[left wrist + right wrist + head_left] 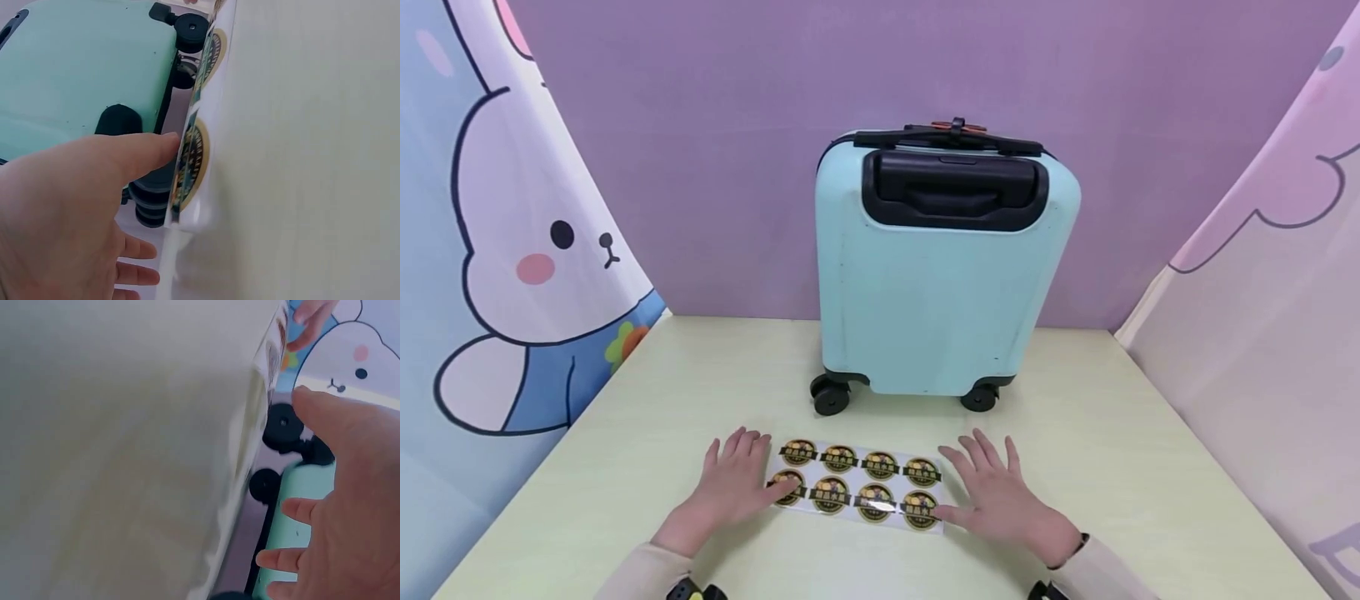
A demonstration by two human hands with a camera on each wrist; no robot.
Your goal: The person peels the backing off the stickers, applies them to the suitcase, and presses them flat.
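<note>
A white sheet of round black-and-gold stickers (pixel 854 486) lies on the table between the two hands in the head view. At its left end, my left hand (pixel 732 483) is spread with straight fingers, its thumb over the lower left sticker. My right hand (pixel 1000 498) spreads its fingers at the right end, with the thumb tip right at the sheet's edge. The left wrist view shows the left thumb (pixel 147 153) against the sheet's stickered side. In the right wrist view the right fingers (pixel 284 557) are apart and hold nothing.
Just behind the sheet stands an upright light-blue suitcase (pixel 925 308) on black wheels (pixel 831 398), its black handle (pixel 955 187) folded into the top. A purple wall (pixel 715 167) closes off the back. Printed cartoon curtains (pixel 505 250) hang at both sides of the pale table (pixel 1150 500).
</note>
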